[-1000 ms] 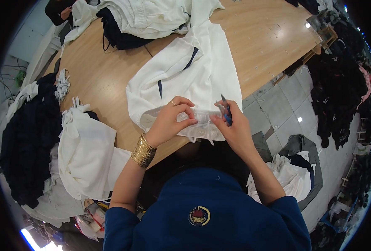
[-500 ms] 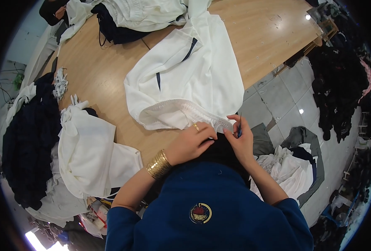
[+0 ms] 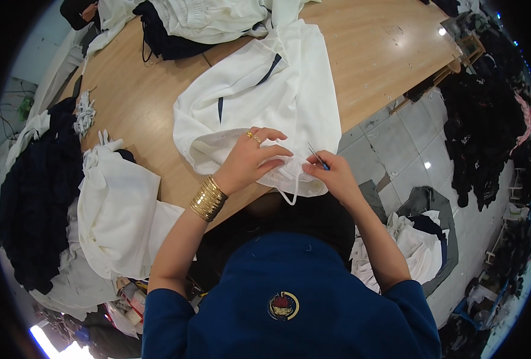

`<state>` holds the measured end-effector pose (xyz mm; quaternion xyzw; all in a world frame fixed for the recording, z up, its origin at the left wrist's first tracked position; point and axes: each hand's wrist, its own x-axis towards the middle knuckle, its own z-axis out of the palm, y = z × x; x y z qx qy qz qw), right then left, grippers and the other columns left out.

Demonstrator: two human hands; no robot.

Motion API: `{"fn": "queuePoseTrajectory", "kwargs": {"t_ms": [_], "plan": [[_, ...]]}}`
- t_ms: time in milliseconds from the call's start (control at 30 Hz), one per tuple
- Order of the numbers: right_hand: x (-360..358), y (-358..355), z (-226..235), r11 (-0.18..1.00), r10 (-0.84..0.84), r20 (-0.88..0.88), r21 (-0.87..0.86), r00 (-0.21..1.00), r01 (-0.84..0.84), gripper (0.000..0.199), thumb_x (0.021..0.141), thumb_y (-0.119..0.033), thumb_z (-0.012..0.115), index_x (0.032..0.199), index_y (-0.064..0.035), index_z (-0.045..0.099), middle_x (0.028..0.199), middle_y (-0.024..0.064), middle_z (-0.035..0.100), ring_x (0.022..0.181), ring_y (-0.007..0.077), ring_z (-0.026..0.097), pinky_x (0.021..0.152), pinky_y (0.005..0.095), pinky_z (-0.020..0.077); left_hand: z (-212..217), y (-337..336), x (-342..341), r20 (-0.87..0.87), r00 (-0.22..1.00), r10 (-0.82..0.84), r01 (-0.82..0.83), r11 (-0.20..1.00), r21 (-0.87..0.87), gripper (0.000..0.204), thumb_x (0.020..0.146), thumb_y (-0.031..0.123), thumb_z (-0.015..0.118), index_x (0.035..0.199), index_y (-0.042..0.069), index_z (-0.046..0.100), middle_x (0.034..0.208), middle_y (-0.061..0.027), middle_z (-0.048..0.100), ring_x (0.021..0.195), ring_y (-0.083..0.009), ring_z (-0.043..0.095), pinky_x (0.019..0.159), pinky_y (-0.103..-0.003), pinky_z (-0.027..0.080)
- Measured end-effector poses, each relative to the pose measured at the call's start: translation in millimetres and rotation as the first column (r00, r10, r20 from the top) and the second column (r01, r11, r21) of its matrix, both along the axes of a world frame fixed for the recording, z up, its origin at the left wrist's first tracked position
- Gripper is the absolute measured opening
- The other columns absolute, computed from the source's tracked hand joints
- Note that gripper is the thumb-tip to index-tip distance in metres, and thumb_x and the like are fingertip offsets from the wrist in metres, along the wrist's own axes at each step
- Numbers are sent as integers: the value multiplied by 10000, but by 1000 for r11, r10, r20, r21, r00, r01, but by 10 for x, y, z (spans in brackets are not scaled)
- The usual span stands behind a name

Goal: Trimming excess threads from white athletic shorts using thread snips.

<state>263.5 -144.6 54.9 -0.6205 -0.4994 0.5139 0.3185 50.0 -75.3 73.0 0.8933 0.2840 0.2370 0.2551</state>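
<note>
White trousers [image 3: 301, 78] with a gathered elastic waistband and dark piping lie on the table, the waist end nearest me. My left hand [image 3: 250, 158], with rings and gold bangles, pinches the waistband with bent fingers; the exact grip is partly hidden. In my right hand [image 3: 333, 175] are small thread snips [image 3: 319, 158] with a blue handle, blades pointing up and left. Its thumb and fingertips also touch the waistband's right part. Below the fingers a white drawstring [image 3: 293, 197] hangs in a loop over the table's front edge.
Folded white garments [image 3: 119, 215] hang over the table's left edge, beside dark navy garments [image 3: 38, 197]. More white garments [image 3: 211, 21] are piled at the far side of the wooden table [image 3: 385, 54]. On the tiled floor at right sit a grey sack of cloth [image 3: 421, 239] and black garments [image 3: 481, 131].
Both hands have moved up and further onto the waistband. The drawstring loop now shows below them. The snips have tilted to point up and left.
</note>
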Motion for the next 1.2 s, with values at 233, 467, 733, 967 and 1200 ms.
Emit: {"fn": "queuePoseTrajectory", "kwargs": {"t_ms": [233,467,733,967,1200], "plan": [[-74,125,-20,990,-90,-269,-129,959,57,253,780,-250,671,818,-5,622,641,51,518,613,100,476,585,241,394,98,18,-54,-108,992,67,-45,980,192,110,740,164,673,838,149,624,1022,10,558,943,-199,503,802,-320,390],[5,158,262,864,74,542,384,837,-325,298,791,-279,658,1007,-92,571,773,49,595,686,163,562,650,283,371,-110,-27,-90,-18,992,122,-119,988,95,102,746,123,652,791,86,568,921,-19,536,862,-217,532,721,-307,438],[22,372,372,679,243,833,220,497,-700,258,808,-367,601,839,-119,534,705,11,573,738,175,556,692,343,335,-99,-91,-92,160,965,206,-116,887,-446,73,826,108,608,890,72,605,1011,-20,528,884,-117,522,718,-245,434],[26,462,338,537,214,851,308,480,-785,263,792,-371,613,807,-121,531,660,5,537,718,174,537,701,340,327,-106,-85,-106,146,965,218,-123,866,-485,83,826,132,617,888,77,610,1017,-9,523,857,-91,513,703,-225,421],[6,497,329,479,206,879,293,430,-827,246,797,-366,607,798,-129,539,646,3,536,717,170,533,702,337,329,-165,-71,-95,195,954,227,-91,840,-535,95,836,140,617,888,61,607,1015,-10,516,840,-77,502,698,-213,417]]}}
